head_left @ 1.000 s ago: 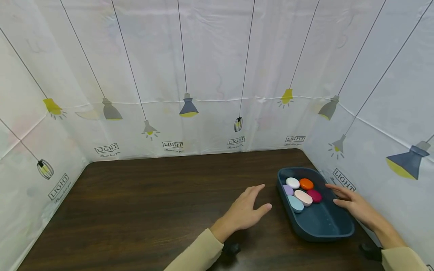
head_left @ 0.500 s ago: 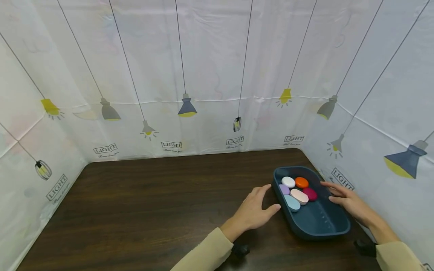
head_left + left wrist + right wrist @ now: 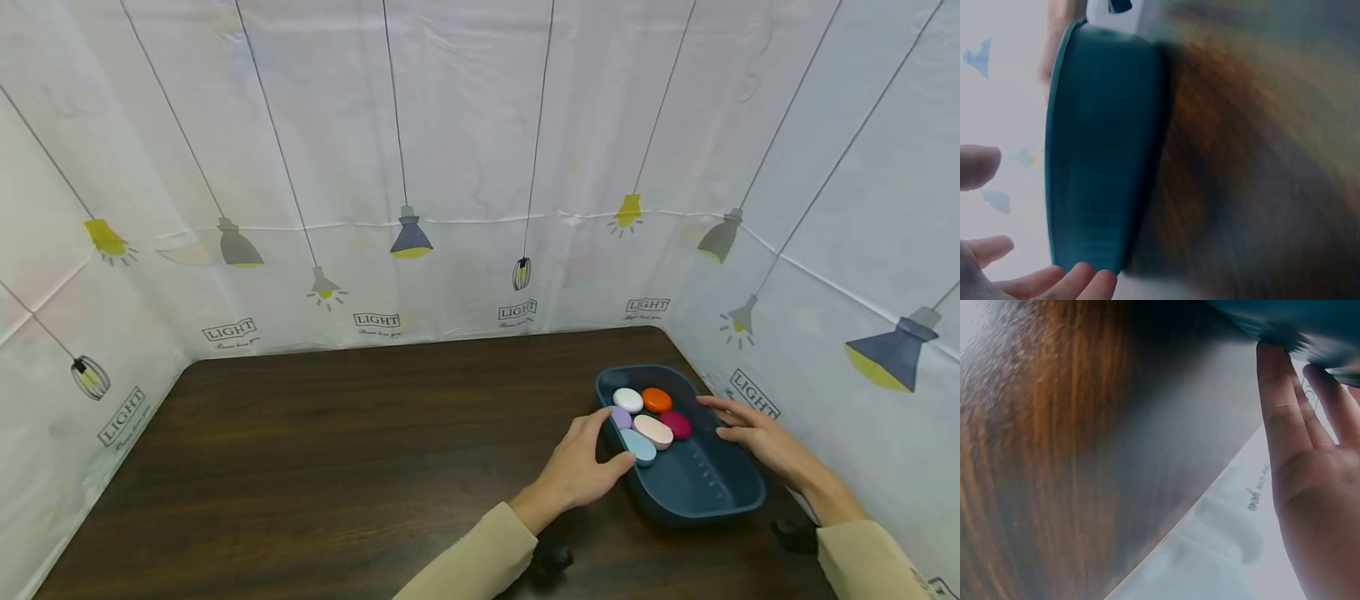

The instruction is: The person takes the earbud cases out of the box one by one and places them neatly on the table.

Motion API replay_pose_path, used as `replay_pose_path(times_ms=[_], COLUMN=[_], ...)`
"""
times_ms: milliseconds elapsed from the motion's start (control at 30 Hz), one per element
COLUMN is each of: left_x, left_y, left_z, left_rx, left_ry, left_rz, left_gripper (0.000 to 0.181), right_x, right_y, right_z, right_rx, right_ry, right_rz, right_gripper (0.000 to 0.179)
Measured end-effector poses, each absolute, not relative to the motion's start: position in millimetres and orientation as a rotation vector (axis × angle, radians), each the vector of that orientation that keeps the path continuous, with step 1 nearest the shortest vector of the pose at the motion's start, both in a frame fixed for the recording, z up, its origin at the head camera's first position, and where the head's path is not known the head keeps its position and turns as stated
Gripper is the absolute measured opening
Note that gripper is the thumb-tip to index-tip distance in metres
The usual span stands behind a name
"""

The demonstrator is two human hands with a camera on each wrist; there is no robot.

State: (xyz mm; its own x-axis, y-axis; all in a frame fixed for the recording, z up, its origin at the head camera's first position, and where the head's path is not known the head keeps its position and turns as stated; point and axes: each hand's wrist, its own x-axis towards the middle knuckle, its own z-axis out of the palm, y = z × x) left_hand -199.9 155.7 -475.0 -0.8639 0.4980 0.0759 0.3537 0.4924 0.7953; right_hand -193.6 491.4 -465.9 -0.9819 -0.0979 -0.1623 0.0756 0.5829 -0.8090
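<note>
A dark teal tray (image 3: 712,483) with raised walls stands on the table's right part. Inside it, several smooth rounded pieces, such as a white one (image 3: 628,400), an orange one (image 3: 657,400) and a light blue one (image 3: 639,447), lie toward the far left. My left hand (image 3: 573,471) is at the tray's left wall, thumb and fingers spread; its fingertips appear to touch the outer side in the left wrist view. My right hand (image 3: 776,446) has its fairly straight fingers (image 3: 1284,400) against the right wall. The tray's underside is hidden.
The dark wooden table (image 3: 337,450) stretches away to the left. White curtain-like sheets (image 3: 465,167) printed with lamps stand along the back and both sides, the right one close to my right hand. A black wrist device (image 3: 551,557) sits below my left wrist.
My left hand has moved right, up to the tray's left wall. The tray has shifted slightly left, with my right hand staying at its right wall.
</note>
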Motion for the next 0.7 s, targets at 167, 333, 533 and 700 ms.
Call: replay_pose_path(times_ms=[167, 333, 533, 700], left_x=[-201, -201, -204, -205], left_y=[164, 171, 180, 185], left_z=[-479, -480, -481, -484], left_rx=[0.703, 0.637, 0.596, 0.619], left_ry=[2.556, 2.528, 2.506, 2.488], left_rz=[1.322, 1.353, 1.398, 1.439], left_gripper=[0.072, 0.076, 0.077, 0.072], right_x=[-197, -198, -198, -196], right_y=[489, 490, 492, 493], right_z=[-465, -466, -469, -470], right_rx=[-0.047, -0.025, -0.017, -0.027], right_ry=[2.637, 2.629, 2.602, 2.575], right_rz=[-1.355, -1.363, -1.389, -1.408], right_gripper=[0.056, 0.056, 0.056, 0.057])
